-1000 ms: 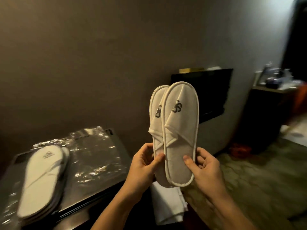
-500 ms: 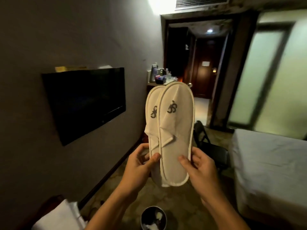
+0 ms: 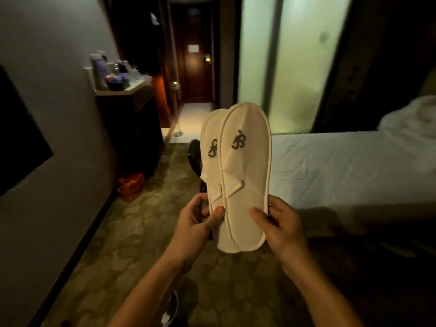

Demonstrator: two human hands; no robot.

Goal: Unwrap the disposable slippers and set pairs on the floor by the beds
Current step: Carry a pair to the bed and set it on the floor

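Observation:
I hold a pair of white disposable slippers (image 3: 245, 185) upright in front of me, flat and overlapping, each with a dark logo near the toe. No wrapper shows on them. My left hand (image 3: 198, 223) pinches the heel end of the rear, left slipper, thumb on its front. My right hand (image 3: 280, 227) grips the heel end of the front slipper from the right, thumb on its sole face. A bed with white sheets (image 3: 349, 168) lies just behind and to the right of the slippers.
Patterned carpet floor (image 3: 132, 244) runs ahead between the left wall and the bed. A dark cabinet (image 3: 132, 123) with toiletries stands at the left; an orange object (image 3: 131, 184) lies at its foot. A dark bin (image 3: 171, 310) sits below my arms. A frosted glass panel (image 3: 290, 67) stands behind the bed.
My view has swung right, from the table with wrapped slippers, past the wall screen, to the corridor and the bed. Both hands keep the same hold on the slippers.

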